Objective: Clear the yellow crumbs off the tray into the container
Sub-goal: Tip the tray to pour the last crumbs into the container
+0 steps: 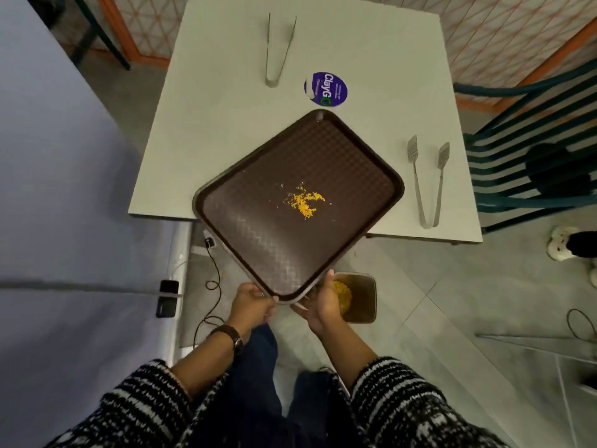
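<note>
I see my left hand (253, 305) with its fingers curled round the rim of the brown tray (258, 247) at its near corner. My right hand (323, 302) grips the same corner from the right side, thumb up along the rim. The tray sits cornerwise. Its far half lies over the white table (210, 108) and its near corner hangs out past the table's near edge, above the floor. I cannot tell how much it tilts.

The yellow crumbs (305, 202) lie in a loose cluster about the tray's middle, well apart from every rim.

On the floor, just right of and below my right hand, stands the container (363, 299), partly hidden by that hand, with yellow material already in it. Bare tiles lie to its right. A dark cable (214, 279) loops on the floor to the left.

On the table, metal tongs (428, 182) lie near the tray's right corner, a second pair (279, 46) lies far off, and a purple sticker (326, 88) sits just beyond the far corner.
</note>
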The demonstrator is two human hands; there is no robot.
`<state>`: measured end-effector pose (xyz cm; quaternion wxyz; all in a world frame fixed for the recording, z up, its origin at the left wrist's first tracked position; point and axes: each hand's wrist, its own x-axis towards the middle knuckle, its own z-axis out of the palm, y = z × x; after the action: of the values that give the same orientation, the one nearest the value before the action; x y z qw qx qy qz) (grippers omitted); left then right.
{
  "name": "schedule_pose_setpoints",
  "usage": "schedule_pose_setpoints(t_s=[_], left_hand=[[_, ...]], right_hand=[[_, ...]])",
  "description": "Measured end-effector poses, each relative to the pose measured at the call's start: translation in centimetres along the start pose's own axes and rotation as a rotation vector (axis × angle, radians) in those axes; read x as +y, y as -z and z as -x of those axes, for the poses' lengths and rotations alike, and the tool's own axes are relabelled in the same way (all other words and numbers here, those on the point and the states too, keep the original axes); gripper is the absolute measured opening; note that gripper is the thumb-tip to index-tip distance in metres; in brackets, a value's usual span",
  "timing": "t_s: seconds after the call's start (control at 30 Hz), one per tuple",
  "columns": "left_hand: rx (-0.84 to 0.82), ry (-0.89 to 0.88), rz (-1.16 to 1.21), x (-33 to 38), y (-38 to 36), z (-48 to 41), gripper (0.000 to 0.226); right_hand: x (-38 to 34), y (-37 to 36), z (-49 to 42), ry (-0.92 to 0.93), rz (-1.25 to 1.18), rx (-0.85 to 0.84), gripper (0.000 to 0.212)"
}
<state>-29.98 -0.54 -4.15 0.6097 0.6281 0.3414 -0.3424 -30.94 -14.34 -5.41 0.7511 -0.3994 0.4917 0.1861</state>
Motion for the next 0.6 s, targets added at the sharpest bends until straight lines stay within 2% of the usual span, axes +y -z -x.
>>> schedule_pose_setpoints(t_s=[0.07, 0.13, 0.2, 0.27, 0.33, 0.47, 0.53, 0.6], left_hand=[[-0.108, 0.015, -0.02, -2.0, -1.9, 1.9, 0.015], [-0.187, -0.005, -0.044, -4.2, -3.4, 3.7, 0.02], [-0.215, -0.037, -0.05, -6.4, -4.2, 5.2, 0.025], [-0.214, -0.03, -0.008, -8.4, -4.3, 6.4, 0.025], [-0.123, -0.042, 0.125, -9.6, -3.7, 7.4, 0.024], [0.185, -0.178, 0.45, -11.2, -0.8, 8.5, 0.053], [0.25, -0.221, 0.528, -12.1, 0.9, 8.9, 0.062], [0.29, -0.22, 0.488, -13.3, 1.7, 9.6, 0.065]], right_hand=[[0.6, 2.2, 0.7, 0.056, -0.003, 0.034, 0.05], [1.0, 4.6, 0.9, 0.19, 0.049, 0.065, 0.037], [0.8, 7.0, 1.0, 0.297, 0.161, 0.091, 0.027], [0.6, 9.4, 1.3, 0.313, 0.273, 0.128, 0.023], [0.8, 11.9, 2.1, 0.321, 0.339, 0.148, 0.023], [2.1, 17.4, 4.9, 0.344, 0.386, 0.064, 0.036], [3.0, 19.8, 6.1, 0.38, 0.445, -0.001, 0.036], [3.6, 21.5, 6.8, 0.412, 0.507, -0.068, 0.037]])
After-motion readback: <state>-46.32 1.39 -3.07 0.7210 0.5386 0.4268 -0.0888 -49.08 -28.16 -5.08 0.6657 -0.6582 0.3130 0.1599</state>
